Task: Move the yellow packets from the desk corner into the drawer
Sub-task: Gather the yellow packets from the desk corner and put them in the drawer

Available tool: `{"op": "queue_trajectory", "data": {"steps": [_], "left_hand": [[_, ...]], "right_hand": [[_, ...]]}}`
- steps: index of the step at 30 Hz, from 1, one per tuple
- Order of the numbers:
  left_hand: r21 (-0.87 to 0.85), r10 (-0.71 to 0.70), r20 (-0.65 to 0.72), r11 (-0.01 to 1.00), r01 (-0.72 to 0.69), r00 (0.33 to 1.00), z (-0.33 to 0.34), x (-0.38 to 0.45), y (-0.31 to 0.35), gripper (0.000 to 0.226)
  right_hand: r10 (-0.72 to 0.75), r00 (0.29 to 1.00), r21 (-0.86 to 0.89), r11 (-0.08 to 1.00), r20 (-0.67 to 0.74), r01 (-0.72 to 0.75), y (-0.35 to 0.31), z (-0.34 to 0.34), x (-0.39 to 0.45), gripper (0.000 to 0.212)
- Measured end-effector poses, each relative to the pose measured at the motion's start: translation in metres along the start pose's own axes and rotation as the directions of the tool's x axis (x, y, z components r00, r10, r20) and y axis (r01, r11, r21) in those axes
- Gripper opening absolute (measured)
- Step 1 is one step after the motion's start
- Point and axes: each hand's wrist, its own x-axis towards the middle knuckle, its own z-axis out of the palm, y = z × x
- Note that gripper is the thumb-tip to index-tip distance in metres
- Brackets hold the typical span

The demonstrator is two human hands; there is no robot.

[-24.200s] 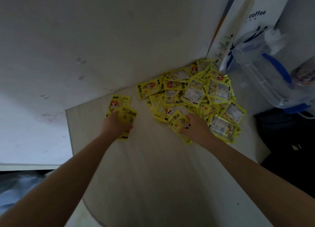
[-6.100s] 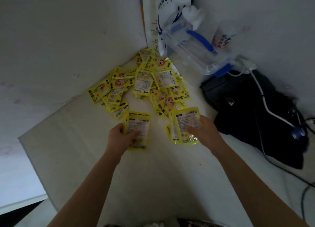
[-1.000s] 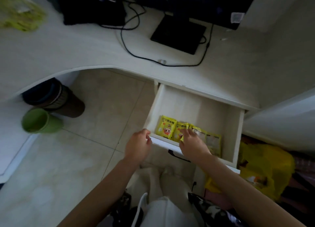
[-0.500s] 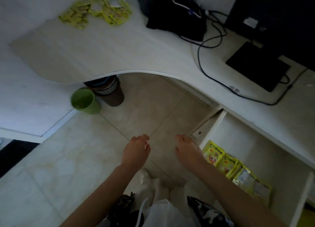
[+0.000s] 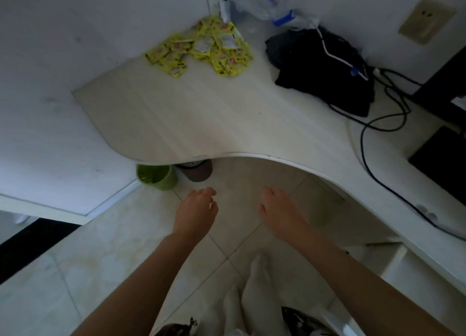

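A heap of several yellow packets (image 5: 201, 49) lies in the far corner of the pale desk (image 5: 201, 118), against the wall. My left hand (image 5: 196, 213) and my right hand (image 5: 281, 213) hang empty over the tiled floor, below the desk's curved front edge, fingers relaxed. Only the left wall of the open white drawer (image 5: 396, 260) shows at the lower right; its inside is out of view.
A black bag (image 5: 320, 63) with cables lies right of the packets; a clear container with blue handle (image 5: 259, 1) stands behind them. A black monitor base (image 5: 443, 159) is at the right edge. Under the desk stand a green bin (image 5: 156, 176) and a brown bin (image 5: 196, 170).
The view has swung from the drawer up toward the desk corner. Both hands let go of the packets in the drawer and now hang empty, a little farther apart.
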Motion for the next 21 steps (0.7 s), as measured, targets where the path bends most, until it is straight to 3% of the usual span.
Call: {"op": "queue_trajectory", "data": {"steps": [9, 21], "left_hand": [[-0.098, -0.105, -0.074, 0.99, 0.098, 0.992, -0.022, 0.124, 0.011, 0.026], [-0.04, -0.147, -0.086, 0.989, 0.144, 0.985, -0.049, 0.259, -0.006, 0.028]], "right_hand": [[-0.102, 0.995, -0.059, 0.993, 0.017, 0.103, 0.007, -0.057, 0.133, 0.04], [-0.182, 0.982, -0.071, 0.98, 0.043, 0.184, 0.011, -0.126, 0.285, 0.042]]}}
